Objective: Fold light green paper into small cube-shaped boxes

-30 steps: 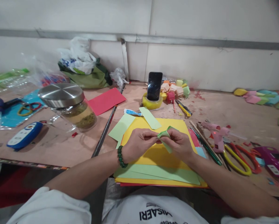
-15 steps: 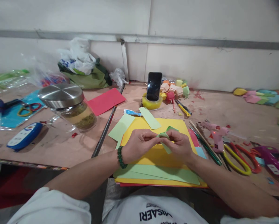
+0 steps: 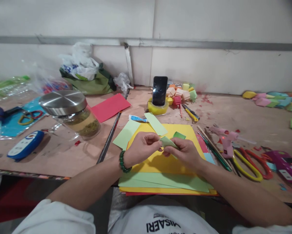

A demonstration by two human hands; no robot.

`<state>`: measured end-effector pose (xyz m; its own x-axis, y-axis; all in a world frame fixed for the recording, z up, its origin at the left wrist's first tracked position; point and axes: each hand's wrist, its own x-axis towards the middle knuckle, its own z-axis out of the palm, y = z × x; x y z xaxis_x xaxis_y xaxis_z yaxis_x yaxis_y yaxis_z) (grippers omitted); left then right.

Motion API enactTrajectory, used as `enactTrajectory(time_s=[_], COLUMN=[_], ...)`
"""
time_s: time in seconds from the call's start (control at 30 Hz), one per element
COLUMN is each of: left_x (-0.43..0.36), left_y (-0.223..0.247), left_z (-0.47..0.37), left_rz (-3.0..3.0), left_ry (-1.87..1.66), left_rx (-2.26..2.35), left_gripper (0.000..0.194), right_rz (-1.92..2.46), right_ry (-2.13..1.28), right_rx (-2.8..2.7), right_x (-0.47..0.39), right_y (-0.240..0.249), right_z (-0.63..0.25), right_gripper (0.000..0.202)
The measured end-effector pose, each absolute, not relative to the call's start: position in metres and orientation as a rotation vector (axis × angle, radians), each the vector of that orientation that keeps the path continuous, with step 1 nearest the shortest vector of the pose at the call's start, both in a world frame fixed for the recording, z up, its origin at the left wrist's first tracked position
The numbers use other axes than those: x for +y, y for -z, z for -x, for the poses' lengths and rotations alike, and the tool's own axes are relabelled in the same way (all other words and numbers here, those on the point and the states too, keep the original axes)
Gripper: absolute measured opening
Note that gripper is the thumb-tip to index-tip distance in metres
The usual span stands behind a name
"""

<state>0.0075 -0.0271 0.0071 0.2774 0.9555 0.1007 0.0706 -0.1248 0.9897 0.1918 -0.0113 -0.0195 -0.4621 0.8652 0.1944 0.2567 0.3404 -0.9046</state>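
Observation:
A small folded piece of light green paper [image 3: 168,142] is between my two hands, above a yellow sheet [image 3: 155,164]. My right hand [image 3: 186,152] pinches its right side between thumb and fingers. The fingertips of my left hand [image 3: 142,148] are closed at its left edge. Just behind my right hand, a darker green curled strip [image 3: 179,135] shows. Light green sheets [image 3: 160,181] lie along the front of the paper stack. A light green strip [image 3: 156,124] and another green sheet [image 3: 126,132] lie behind and left of my hands.
Left: a glass jar [image 3: 71,113], a blue-white device [image 3: 26,145] and red paper [image 3: 110,107]. Behind: a phone [image 3: 160,91] on a yellow tape roll [image 3: 158,106], folded paper pieces [image 3: 182,94] and a cutter [image 3: 191,113]. Right: a pink glue gun [image 3: 226,139] and scissors [image 3: 248,164].
My left hand has shifted slightly left and its fingers have loosened. The folded green paper has turned, showing a broader face, and the darker green strip is more visible.

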Motion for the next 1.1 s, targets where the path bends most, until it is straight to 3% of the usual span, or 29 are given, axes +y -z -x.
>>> enactTrajectory(time_s=[0.37, 0.63, 0.73, 0.87, 1.1], left_x=[-0.026, -0.023, -0.017, -0.006, -0.007], left_y=[-0.001, -0.003, -0.004, -0.003, -0.002], left_z=[-0.010, -0.007, -0.003, 0.001, -0.003], left_rz=[-1.864, -1.700, -1.499, -1.145, -1.089], left_ry=[-1.102, -0.834, -0.969, -1.155, -1.152], left_rx=[1.146, 1.133, 1.185, 1.178, 1.178], left_gripper=[0.043, 0.035, 0.036, 0.042, 0.048], right_rz=[1.009, 1.038, 0.989, 0.893, 0.879], right_ry=[-1.328, -1.478, -1.476, -1.505, -1.484], right_rx=[-1.838, -1.789, -1.719, -1.565, -1.476], right_x=[-0.015, -0.013, -0.011, -0.009, -0.006], right_y=[0.020, 0.012, 0.006, 0.004, 0.009], right_z=[-0.183, -0.184, -0.189, -0.195, -0.194], right_gripper=[0.023, 0.030, 0.029, 0.042, 0.034])
